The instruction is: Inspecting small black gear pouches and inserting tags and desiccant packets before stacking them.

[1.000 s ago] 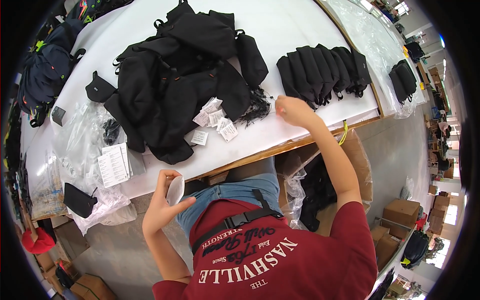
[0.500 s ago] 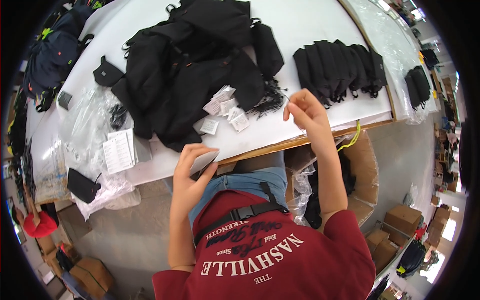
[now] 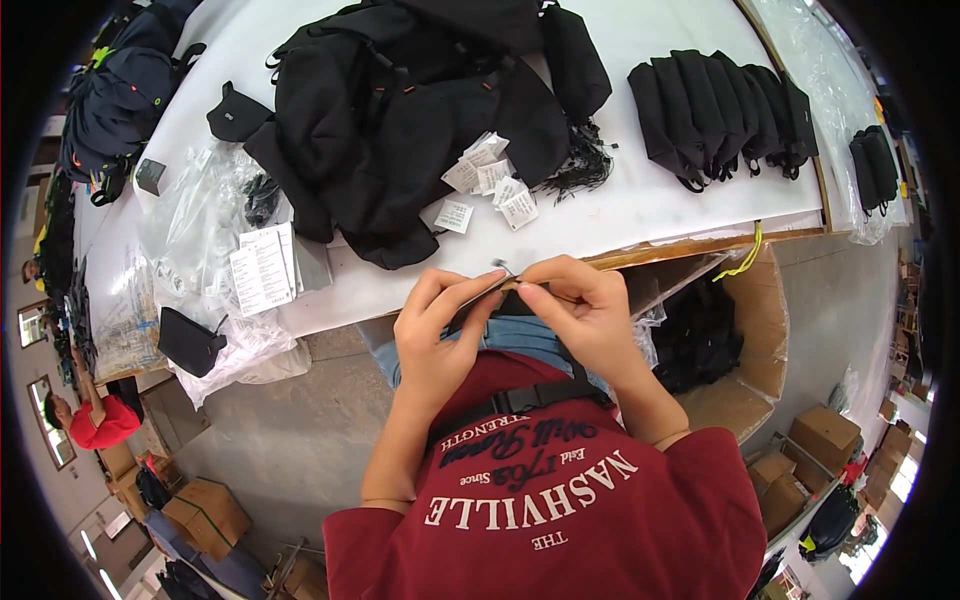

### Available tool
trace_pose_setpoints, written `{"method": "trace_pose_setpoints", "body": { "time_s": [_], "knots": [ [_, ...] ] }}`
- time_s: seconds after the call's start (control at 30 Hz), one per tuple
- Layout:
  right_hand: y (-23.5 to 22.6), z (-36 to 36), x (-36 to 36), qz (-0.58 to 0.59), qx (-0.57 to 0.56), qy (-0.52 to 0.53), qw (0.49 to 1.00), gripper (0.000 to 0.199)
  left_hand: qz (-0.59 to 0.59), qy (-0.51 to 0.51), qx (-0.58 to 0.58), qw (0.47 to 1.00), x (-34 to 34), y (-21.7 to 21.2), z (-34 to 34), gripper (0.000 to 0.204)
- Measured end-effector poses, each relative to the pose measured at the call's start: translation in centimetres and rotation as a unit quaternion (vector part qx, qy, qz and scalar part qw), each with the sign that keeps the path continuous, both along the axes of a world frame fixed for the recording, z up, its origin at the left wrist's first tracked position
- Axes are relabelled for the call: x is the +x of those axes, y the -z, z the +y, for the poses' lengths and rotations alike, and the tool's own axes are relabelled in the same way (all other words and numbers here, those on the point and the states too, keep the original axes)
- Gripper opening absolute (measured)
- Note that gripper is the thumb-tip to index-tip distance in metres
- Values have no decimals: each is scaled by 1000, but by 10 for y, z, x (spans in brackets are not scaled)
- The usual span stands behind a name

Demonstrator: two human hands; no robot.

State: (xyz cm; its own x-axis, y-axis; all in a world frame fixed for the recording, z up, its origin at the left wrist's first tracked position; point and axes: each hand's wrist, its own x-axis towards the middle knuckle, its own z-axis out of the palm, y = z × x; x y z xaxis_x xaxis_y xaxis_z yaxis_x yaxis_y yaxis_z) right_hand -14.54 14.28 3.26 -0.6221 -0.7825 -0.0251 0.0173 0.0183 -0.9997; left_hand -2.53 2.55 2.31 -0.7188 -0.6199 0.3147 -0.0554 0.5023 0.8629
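Note:
Just in front of the table edge, my two hands meet fingertip to fingertip. My left hand [image 3: 438, 318] pinches a thin card tag [image 3: 482, 299], seen nearly edge-on and mostly hidden by the fingers. At the tag's end, my right hand [image 3: 585, 308] is closed on a thin black string [image 3: 502, 264], whose tip pokes up between the hands. Beyond them lies a heap of black fabric bags [image 3: 420, 140]. Several small white labels [image 3: 487, 168] rest against its near side, with a bundle of black strings [image 3: 583, 165] to their right.
A row of black pouches [image 3: 715, 115] lies at the right of the white table [image 3: 640, 215]. Printed sheets [image 3: 262, 272], clear plastic [image 3: 185, 230] and a black pouch [image 3: 190, 342] are on the left. An open cardboard box [image 3: 760, 340] stands below the edge.
My right hand has come down and left from beside the string bundle, bringing a string to the tag. My left hand has shifted right. The whole view has shifted too.

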Motion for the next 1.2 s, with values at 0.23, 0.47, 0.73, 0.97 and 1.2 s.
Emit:
{"method": "trace_pose_setpoints", "body": {
  "time_s": [0.23, 0.47, 0.73, 0.97, 1.2],
  "knots": [
    [3, -7, 7, 154, 52, 17, 987, 5, 9, -18, 8, 1000, 4, 4, 1, 22],
    [1, -9, 7, 223, 55, 2, 973, 6, 16, -25, 6, 1000, 4, 8, 3, 19],
    [5, -3, 6, 161, 91, 3, 983, 11, 37, -8, -2, 999, 12, 7, 1, 19],
    [8, 8, -1, 35, 29, -90, 995, 14, 41, 167, 299, 939, 29, 16, -11, 10],
    [3, 1, -3, 64, 59, -146, 985, 11, -34, 165, 347, 922, 27, 13, -10, 6]
  ]
}}
